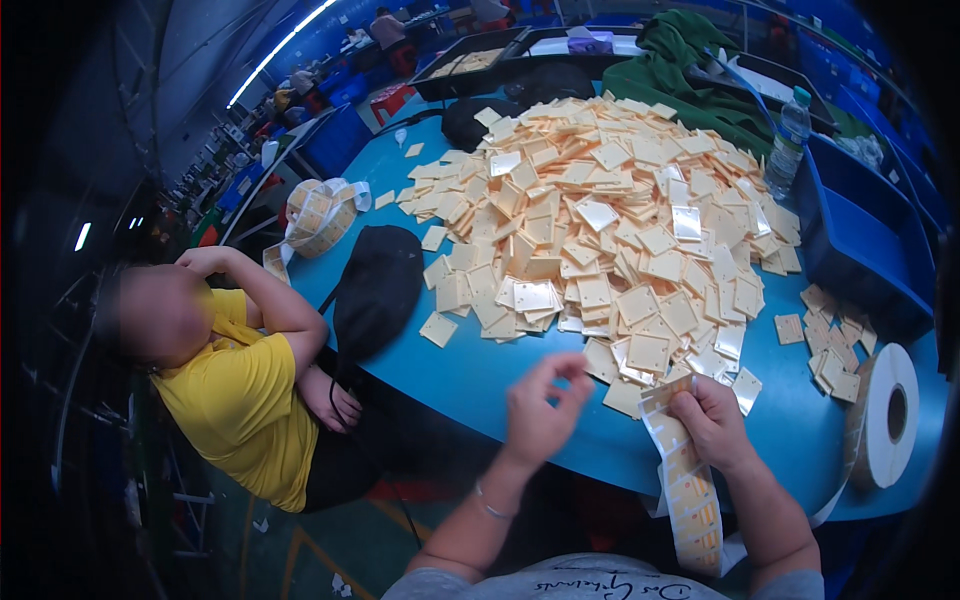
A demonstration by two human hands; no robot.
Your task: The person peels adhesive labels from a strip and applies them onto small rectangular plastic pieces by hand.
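The blue desk (pixel 500 375) carries a big heap of cream cards (pixel 610 220), spread within reach. A label roll (pixel 885 415) stands right, feeding a strip (pixel 690 490) toward the near edge. The right hand (pixel 712 420) grips that strip; the left hand (pixel 540 410) hovers beside it, fingers loosely open, empty.

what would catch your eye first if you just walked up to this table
The huge heap of cream square cards covering the middle of the blue table. Next, the right hand holding a strip of labels at the near edge, left hand raised beside it. A person in a yellow shirt sits low at the left.
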